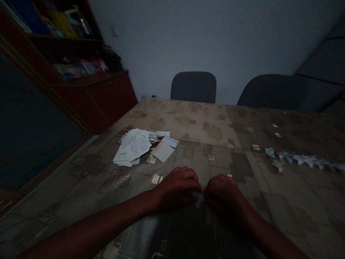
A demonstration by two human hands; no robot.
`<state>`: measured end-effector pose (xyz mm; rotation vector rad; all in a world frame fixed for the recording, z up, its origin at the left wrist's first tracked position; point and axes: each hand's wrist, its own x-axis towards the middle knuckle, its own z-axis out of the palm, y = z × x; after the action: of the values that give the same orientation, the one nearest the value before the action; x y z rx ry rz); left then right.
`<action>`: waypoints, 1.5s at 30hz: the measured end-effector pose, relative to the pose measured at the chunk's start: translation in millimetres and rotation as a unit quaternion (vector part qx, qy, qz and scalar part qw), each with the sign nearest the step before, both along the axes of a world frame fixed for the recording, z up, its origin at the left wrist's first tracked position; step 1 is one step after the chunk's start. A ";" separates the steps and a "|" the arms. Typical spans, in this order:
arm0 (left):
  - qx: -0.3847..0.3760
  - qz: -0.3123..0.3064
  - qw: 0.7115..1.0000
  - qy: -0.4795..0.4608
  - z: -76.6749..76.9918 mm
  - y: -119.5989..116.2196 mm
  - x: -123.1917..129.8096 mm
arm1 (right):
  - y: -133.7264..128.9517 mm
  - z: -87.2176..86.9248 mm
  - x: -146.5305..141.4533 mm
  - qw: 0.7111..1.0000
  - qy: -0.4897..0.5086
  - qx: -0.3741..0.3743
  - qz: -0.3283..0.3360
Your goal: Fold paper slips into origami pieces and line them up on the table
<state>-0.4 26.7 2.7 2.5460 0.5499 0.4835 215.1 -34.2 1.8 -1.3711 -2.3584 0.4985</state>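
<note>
Paper scrap (pixel 198 200) shows between the hands at the worktop (pixel 88 187): the left hand (pixel 176 189) pinches it, while the right hand (pixel 225 194) curls just beside, its grip hidden. An uneven tug could tear so small a piece. Beyond the left hand, loose sheets (pixel 136 147) overlap; a sweeping arm might scatter them. Well right of the right hand, pale folded pieces (pixel 304 160) could be knocked askew by a bump.

No words or numbers can be read. On the table (pixel 167 112), white printed sheets (pixel 137 146) have rows of tiny dark print, too small and blurry to make out. In the cabinet (pixel 113 94) left of the table, everything is too dark to read.
</note>
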 end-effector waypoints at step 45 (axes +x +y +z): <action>0.148 0.133 0.979 0.032 -4.6 -39.6 35.5 | -15.9 35.1 9.1 1.000 -0.014 0.014 -0.005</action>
<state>35.1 -12.8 -2.0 2.7907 0.9104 0.6201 224.2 -50.1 36.9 -1.3836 -2.3704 0.4443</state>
